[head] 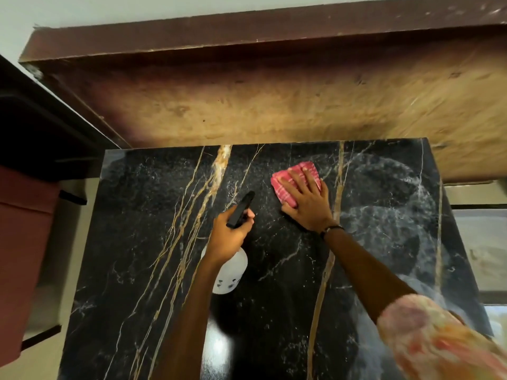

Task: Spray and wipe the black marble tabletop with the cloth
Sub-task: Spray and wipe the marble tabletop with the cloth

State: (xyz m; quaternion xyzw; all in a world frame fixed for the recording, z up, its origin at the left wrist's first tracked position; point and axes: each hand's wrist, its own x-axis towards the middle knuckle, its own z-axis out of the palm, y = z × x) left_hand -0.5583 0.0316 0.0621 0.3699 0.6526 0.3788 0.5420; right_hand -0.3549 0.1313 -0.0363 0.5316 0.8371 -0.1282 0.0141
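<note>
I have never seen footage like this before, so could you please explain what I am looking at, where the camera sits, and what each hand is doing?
There is no machine here: a person wears one wide-angle camera on the head, looking forward and down at their own bare hands. Below them is a black marble tabletop with golden veins. The left hand grips a white spray bottle with a black trigger head, held above the stone. The right hand lies flat, pressing a folded red cloth onto the marble. Pale smears show on the tabletop's right part. A wooden board lies beyond its far edge.
</note>
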